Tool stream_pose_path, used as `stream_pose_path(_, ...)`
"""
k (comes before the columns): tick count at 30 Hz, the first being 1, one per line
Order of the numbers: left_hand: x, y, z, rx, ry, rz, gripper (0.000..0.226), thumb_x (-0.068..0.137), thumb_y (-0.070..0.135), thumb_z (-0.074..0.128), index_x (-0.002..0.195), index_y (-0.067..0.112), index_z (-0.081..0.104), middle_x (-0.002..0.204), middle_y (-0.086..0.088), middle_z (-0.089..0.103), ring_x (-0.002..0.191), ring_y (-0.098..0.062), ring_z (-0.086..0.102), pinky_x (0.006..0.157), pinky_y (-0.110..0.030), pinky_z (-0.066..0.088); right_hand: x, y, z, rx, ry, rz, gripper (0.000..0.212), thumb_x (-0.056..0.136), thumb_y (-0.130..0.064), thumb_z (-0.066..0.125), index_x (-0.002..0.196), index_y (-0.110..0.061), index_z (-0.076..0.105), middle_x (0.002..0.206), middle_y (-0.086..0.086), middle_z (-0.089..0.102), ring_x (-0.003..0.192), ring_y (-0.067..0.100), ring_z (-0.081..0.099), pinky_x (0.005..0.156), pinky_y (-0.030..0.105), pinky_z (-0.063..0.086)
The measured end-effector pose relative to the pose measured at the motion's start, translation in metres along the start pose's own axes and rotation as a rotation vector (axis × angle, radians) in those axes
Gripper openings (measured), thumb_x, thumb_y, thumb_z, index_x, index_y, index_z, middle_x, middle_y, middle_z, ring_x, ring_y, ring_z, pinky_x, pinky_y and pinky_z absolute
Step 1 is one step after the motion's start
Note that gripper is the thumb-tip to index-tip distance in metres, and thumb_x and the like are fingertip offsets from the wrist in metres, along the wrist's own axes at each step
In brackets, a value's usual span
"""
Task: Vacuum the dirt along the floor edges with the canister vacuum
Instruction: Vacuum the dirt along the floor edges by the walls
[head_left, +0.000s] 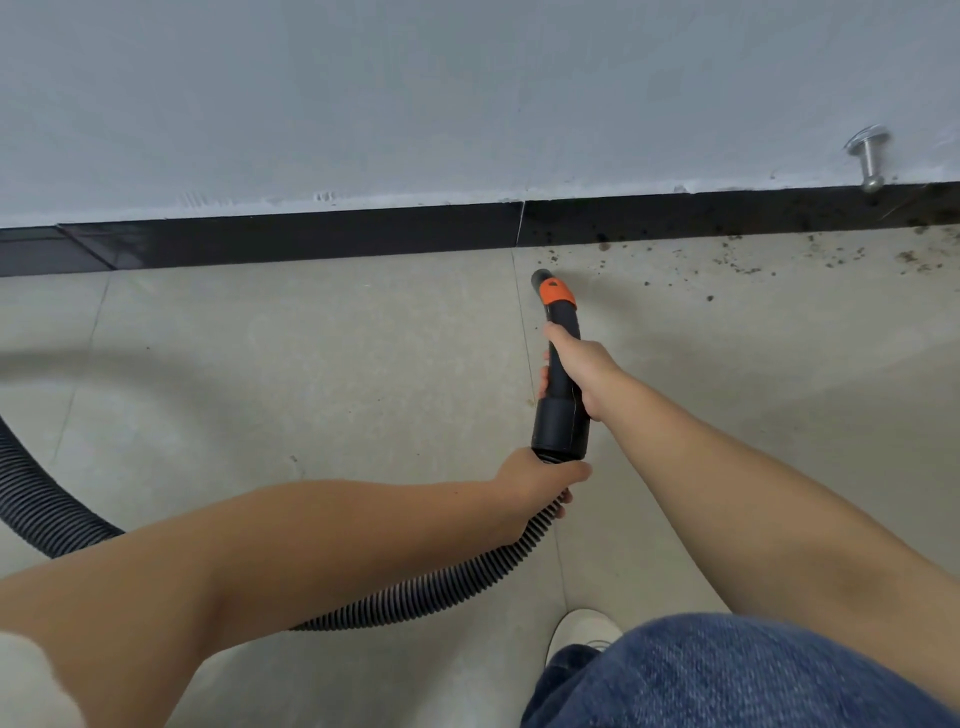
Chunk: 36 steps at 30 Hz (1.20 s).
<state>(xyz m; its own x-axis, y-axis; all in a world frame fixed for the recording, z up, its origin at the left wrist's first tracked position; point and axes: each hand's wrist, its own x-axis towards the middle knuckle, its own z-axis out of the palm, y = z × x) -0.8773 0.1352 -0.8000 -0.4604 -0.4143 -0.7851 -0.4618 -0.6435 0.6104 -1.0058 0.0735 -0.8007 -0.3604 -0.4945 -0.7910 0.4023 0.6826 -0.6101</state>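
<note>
— Grey floor (311, 364) meets a black baseboard (311, 239). Where's the dirt (737, 260)?
— Far right, along the edge. Right hand (576, 369) wraps the nozzle (553, 301); left hand (535, 483) grips the hose (441, 592).
— Slide right slowly, tip low.

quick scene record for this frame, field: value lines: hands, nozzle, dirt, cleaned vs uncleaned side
right hand: right hand grips the black nozzle tube
left hand: left hand holds the ribbed hose just behind the tube
nozzle tip: orange collar, tip aimed toward the black baseboard, short of it
dirt: dirt specks along the floor edge, right of the tip
floor left of tip: no dirt visible
other: metal door stop on the wall
</note>
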Motion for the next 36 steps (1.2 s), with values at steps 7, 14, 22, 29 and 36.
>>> stream_pose_path(7,0.012,0.015,0.014,0.045,-0.025,0.015,0.023,0.086,0.02,0.067,0.103,0.012,0.054,0.074,-0.004,0.056,0.059,-0.013,0.052,0.054,-0.019,0.047,0.011,-0.005,-0.03,0.095,0.164,-0.019,0.031,0.09,-0.038,0.063,0.097,-0.009,0.051,0.057,0.005,0.055,0.042,0.018,0.052,0.052,0.027,0.053)
stream_pose_path(14,0.018,0.026,0.024,-0.034,0.001,0.015,0.017,0.087,0.02,0.067,0.096,0.015,0.054,0.074,-0.003,0.056,0.058,-0.013,0.052,0.051,-0.018,0.047,0.02,-0.021,-0.034,0.047,0.133,-0.019,0.033,0.09,-0.038,0.063,0.102,-0.01,0.051,0.062,0.005,0.056,0.042,0.016,0.053,0.05,0.027,0.053)
stream_pose_path(22,0.017,0.02,0.021,-0.154,0.075,-0.018,0.025,0.086,0.021,0.068,0.106,0.012,0.054,0.073,-0.003,0.056,0.057,-0.013,0.053,0.052,-0.02,0.047,0.022,-0.024,-0.009,-0.074,-0.016,-0.027,0.031,0.089,-0.035,0.063,0.101,-0.01,0.051,0.065,0.006,0.055,0.041,0.016,0.053,0.051,0.028,0.053)
stream_pose_path(29,0.023,0.032,0.017,-0.12,0.076,0.0,0.015,0.087,0.02,0.067,0.094,0.015,0.054,0.074,-0.003,0.056,0.058,-0.012,0.053,0.045,-0.015,0.045,0.032,-0.033,-0.01,-0.054,0.032,-0.047,0.033,0.09,-0.037,0.062,0.103,-0.009,0.051,0.063,0.007,0.057,0.044,0.017,0.054,0.054,0.029,0.054)
stream_pose_path(36,0.027,0.034,0.006,-0.025,0.08,-0.027,0.035,0.086,0.021,0.068,0.116,0.008,0.054,0.077,-0.003,0.057,0.062,-0.012,0.054,0.052,-0.017,0.046,0.036,-0.027,-0.009,-0.007,0.081,-0.052,0.029,0.091,-0.036,0.061,0.098,-0.01,0.05,0.061,0.005,0.055,0.043,0.017,0.052,0.05,0.026,0.052)
